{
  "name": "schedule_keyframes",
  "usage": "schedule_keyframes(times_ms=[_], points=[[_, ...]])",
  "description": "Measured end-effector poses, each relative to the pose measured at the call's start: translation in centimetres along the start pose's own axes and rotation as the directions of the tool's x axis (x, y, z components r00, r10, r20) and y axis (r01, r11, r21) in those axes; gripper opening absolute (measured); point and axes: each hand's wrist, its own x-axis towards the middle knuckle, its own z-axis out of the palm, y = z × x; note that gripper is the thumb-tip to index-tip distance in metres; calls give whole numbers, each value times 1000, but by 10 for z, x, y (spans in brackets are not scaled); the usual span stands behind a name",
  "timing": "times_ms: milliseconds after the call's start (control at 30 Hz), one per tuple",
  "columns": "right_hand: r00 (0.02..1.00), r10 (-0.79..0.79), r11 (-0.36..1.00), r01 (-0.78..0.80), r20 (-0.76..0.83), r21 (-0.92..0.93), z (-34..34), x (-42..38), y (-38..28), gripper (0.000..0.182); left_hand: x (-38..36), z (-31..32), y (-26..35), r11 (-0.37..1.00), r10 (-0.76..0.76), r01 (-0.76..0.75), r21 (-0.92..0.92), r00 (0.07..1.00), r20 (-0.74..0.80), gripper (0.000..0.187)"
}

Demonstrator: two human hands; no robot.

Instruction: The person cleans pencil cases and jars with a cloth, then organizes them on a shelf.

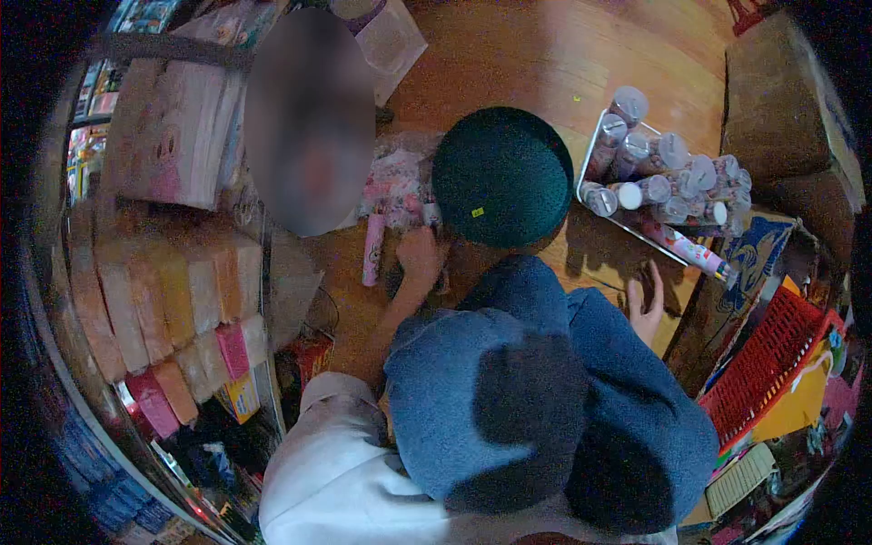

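Blue-clad knees (454, 391), nearest camera. Pink patterned tube (373, 250): on wooden floor (509, 45), just beside left hand (421, 259). Left hand: fingers bent near clear bag of pink pieces (397, 182); grip, if any, cannot be told. Dark green round object (502, 177): yellow sticker (478, 213) on surface. Right hand (646, 307): fingers spread, near white-rimmed tray (592, 150) of lidded cylindrical containers (670, 153). Red basket (767, 363): farther right.

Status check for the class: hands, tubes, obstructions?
Left hand by plastic bag, grip unclear. Right hand open near tray of tubes. Round green object between bag and tray.
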Motion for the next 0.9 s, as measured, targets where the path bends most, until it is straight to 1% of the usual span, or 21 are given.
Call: schedule_keyframes(times_ms=[67, 100, 167, 200, 233, 267, 300, 333, 400, 433, 467, 500, 567, 600, 633, 667, 700, 767, 800, 833, 900], points=[[992, 28, 999, -23, 124, -34, 7, -5, -13, 42, 4, 3, -9, 992, 110, -113, -63, 993, -52, 42], [993, 30, 999, -27, 117, -27, -2, -3, -19, 42, -6, -4, -2, 991, 117, -120, -56, 992, -54, 42], [960, -158, 918, 229, 232, -323, 0, -1, -32, 31, -19, -32, -3, 970, -19, -1, -242, 997, -81, 45], [930, -240, 892, 324, 277, -316, 3, 4, -48, 20, -21, -40, -1, 968, -4, -19, -252, 996, -94, 45], [931, -245, 891, 326, 271, -315, 5, 4, -60, 20, -28, -55, -2, 927, 28, -106, -359, 976, -214, 43], [875, -215, 901, 349, 434, -257, 6, 6, -72, 20, -34, -69, 1, 898, 34, -150, -413, 960, -276, 42], [787, -188, 910, 364, 587, -198, 8, 8, -83, 21, -41, -87, 7, 865, 39, -201, -460, 940, -338, 41], [693, -126, 964, 254, 710, -78, 14, 13, -92, 25, -53, -120, 22, 762, 9, -178, -623, 965, -264, 39], [547, -304, 920, 381, 780, 91, 41, 17, -111, 36, -65, -156, 49, 626, 2, -156, -764, 980, -199, 38], [508, -342, 917, 364, 790, 163, 56, 17, -119, 43, -66, -165, 64, 460, 50, -179, -870, 983, -176, 36], [473, -383, 908, 349, 793, 230, 68, 18, -127, 49, -66, -176, 84, 362, 93, -198, -911, 980, -176, 35], [373, -352, 899, 389, 859, 199, 75, 22, -136, 59, -67, -187, 103, 260, 137, -207, -943, 975, -176, 34], [460, -606, 753, 594, 650, 282, 90, 12, -144, 62, -68, -202, 144, 282, 176, -245, -928, 964, -201, 39], [473, -616, 742, 617, 629, 262, 89, 15, -147, 62, -66, -204, 163, 283, 202, -266, -922, 956, -214, 41], [528, -652, 739, 604, 545, 298, 86, 22, -151, 63, -59, -197, 178, 73, 160, -422, -904, 899, -407, 48], [578, -678, 731, 594, 455, 336, 82, 28, -156, 64, -55, -192, 193, -136, 76, -554, -822, 821, -566, 55], [582, -690, 719, 619, 430, 317, 77, 32, -165, 64, -58, -192, 207, -164, 103, -558, -813, 810, -577, 55], [621, -736, 676, 658, 269, 332, 64, 38, -186, 62, -68, -193, 227, -176, 144, -693, -699, 684, -715, 65], [658, -706, 701, 596, 263, 392, 59, 40, -192, 59, -75, -193, 234, -160, 187, -725, -670, 644, -741, 77], [650, -721, 685, 619, 238, 385, 57, 39, -194, 59, -73, -196, 241, -182, 201, -734, -655, 624, -755, 77], [635, -713, 699, 610, 297, 372, 56, 31, -189, 56, -64, -206, 254, -401, 79, -709, -581, 604, -793, 75]])
